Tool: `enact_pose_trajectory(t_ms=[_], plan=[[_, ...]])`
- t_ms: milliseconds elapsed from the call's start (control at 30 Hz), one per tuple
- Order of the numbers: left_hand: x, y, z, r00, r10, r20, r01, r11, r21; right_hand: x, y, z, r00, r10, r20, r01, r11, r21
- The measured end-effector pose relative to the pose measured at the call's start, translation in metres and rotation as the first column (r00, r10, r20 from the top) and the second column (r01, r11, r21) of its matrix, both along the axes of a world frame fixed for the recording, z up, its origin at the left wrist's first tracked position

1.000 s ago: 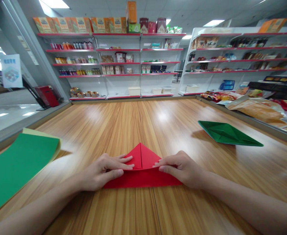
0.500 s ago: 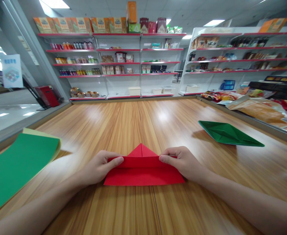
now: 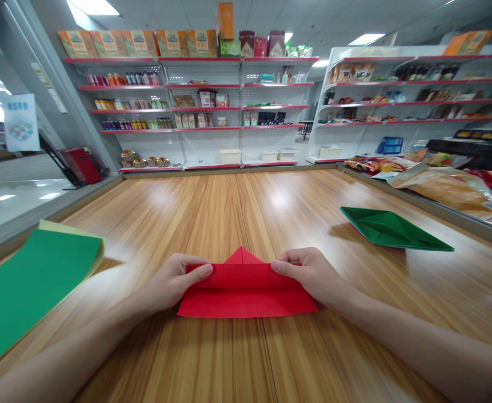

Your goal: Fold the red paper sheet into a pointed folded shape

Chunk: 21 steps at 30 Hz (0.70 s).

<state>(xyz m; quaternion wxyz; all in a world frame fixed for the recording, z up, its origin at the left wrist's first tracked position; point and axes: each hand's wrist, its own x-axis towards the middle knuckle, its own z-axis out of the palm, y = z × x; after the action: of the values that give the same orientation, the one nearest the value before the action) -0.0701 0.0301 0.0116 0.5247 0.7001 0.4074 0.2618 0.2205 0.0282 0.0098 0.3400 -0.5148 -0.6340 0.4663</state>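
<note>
A folded sheet of red paper [image 3: 248, 302] lies in front of me on the wooden table [image 3: 204, 212]. Its upper strip is raised along a crease, and a small peaked triangle with a centre line shows behind the strip's top edge. My left hand [image 3: 184, 280] pinches the left end of that strip, thumb in front. At the right end, my right hand [image 3: 307, 274] pinches it the same way, its other fingers curled behind the paper. A folded green paper boat [image 3: 392, 229] rests to the right, apart from my hands.
Green and pale yellow sheets [image 3: 40, 280] lie at the left, their far end curling up. Packaged goods [image 3: 447, 187] are piled beyond the table's right edge. Stocked shelves [image 3: 204, 106] stand across the back, and a red cart-like object [image 3: 84, 165] is on the floor at left.
The strip's top edge has risen slightly and covers more of the triangle behind it. Both hands keep their pinch and have shifted only a little.
</note>
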Motion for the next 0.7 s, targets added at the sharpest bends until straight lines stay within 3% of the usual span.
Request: enact_pose_trajectory(t_ms=[67,133,200,267,367,467,567,700], plan=[[-0.004,0.000,0.000,0.997,-0.053,-0.047,0.058,0.992,0.109,0.004,-0.002,-0.001,0.995,0.050,0.081,-0.060,0.991,0.123],[-0.007,-0.003,0.002,0.984,-0.126,-0.127,0.159,0.937,0.309,0.009,-0.003,-0.003,0.974,0.143,0.175,-0.188,0.942,0.279],[-0.005,-0.009,0.006,0.945,-0.193,-0.264,0.307,0.800,0.516,0.013,-0.005,-0.006,0.931,0.258,0.257,-0.346,0.845,0.408],[0.003,-0.020,0.009,0.861,-0.191,-0.471,0.479,0.614,0.627,0.015,-0.006,-0.008,0.884,0.343,0.317,-0.463,0.729,0.504],[0.020,-0.037,0.011,0.741,0.086,-0.666,0.559,0.468,0.684,0.013,-0.007,-0.009,0.842,0.393,0.371,-0.540,0.598,0.593],[0.032,-0.046,0.008,0.680,0.235,-0.695,0.606,0.353,0.713,0.010,-0.011,-0.008,0.819,0.396,0.416,-0.574,0.537,0.619],[0.035,-0.045,0.008,0.711,0.230,-0.664,0.609,0.272,0.745,0.007,-0.016,-0.006,0.798,0.341,0.496,-0.601,0.489,0.632],[0.035,-0.044,0.010,0.762,0.230,-0.606,0.555,0.252,0.793,0.000,-0.028,-0.002,0.745,0.195,0.638,-0.647,0.445,0.619]])
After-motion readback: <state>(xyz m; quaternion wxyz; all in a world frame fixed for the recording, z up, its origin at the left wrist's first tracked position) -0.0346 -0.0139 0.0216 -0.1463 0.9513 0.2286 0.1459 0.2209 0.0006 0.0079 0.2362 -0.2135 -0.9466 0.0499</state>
